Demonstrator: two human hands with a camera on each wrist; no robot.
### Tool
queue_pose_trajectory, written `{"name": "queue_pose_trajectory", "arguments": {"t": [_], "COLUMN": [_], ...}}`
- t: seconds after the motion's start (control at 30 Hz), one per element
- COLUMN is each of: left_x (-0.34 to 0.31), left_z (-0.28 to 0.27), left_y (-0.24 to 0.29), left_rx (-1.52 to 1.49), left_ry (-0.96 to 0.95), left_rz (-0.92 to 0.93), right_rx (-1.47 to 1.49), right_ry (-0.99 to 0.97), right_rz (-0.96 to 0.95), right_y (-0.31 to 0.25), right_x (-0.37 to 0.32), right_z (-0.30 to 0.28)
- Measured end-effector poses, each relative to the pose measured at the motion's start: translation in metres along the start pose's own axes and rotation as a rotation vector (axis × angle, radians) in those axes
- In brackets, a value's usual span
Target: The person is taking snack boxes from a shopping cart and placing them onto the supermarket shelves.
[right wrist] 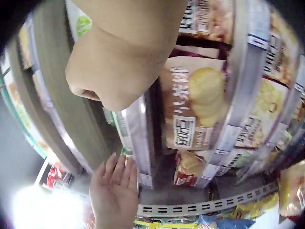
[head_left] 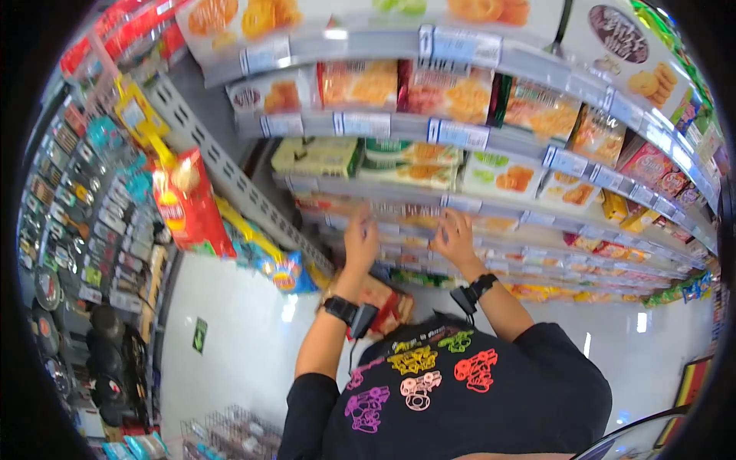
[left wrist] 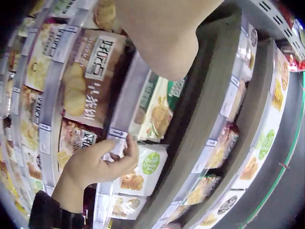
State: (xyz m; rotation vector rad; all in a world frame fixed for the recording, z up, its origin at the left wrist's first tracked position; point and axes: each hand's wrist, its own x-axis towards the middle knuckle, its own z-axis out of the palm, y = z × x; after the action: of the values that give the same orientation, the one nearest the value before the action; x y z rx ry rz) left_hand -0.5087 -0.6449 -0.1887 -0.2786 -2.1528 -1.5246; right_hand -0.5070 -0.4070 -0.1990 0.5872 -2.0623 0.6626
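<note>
Both hands are raised to a shelf of biscuit packs. My left hand [head_left: 360,236] is at a lower shelf's front, its fingers extended in the right wrist view [right wrist: 114,191], holding nothing visible. My right hand [head_left: 456,236] is beside it, fingers loosely bent against a price label strip [left wrist: 116,136] next to a white pack [left wrist: 148,167]; no item shows in its grip. Green-and-white packs [head_left: 410,163] stand on the shelf above the hands. A brown biscuit bag [right wrist: 193,102] lies close to the right hand in the right wrist view.
Red chip bags [head_left: 188,203] and a blue bag [head_left: 287,271] hang on strips at the left of the shelf. A red-and-tan package [head_left: 379,303] is low, behind the left forearm. Pans [head_left: 107,353] hang across the aisle; pale floor [head_left: 230,322] lies between.
</note>
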Motion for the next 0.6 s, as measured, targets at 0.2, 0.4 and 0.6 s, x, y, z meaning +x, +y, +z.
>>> {"name": "queue_pose_trajectory", "arguments": {"t": [0.2, 0.4, 0.6], "left_x": [-0.128, -0.335, -0.45], "left_z": [-0.045, -0.119, -0.142], "left_y": [-0.118, -0.192, -0.18], "left_rx": [-0.424, -0.153, -0.792], "left_ry": [0.236, -0.188, 0.412], "left_rz": [-0.675, -1.319, -1.864], "right_rx": [0.315, 0.832, 1.175], "right_ry": [-0.267, -0.489, -0.374], "right_rz": [0.802, 1.705, 2.186], "right_y": [0.031, 0.101, 0.012], "right_x": [-0.121, -0.398, -0.486], "right_z": [-0.02, -0.118, -0.191]}}
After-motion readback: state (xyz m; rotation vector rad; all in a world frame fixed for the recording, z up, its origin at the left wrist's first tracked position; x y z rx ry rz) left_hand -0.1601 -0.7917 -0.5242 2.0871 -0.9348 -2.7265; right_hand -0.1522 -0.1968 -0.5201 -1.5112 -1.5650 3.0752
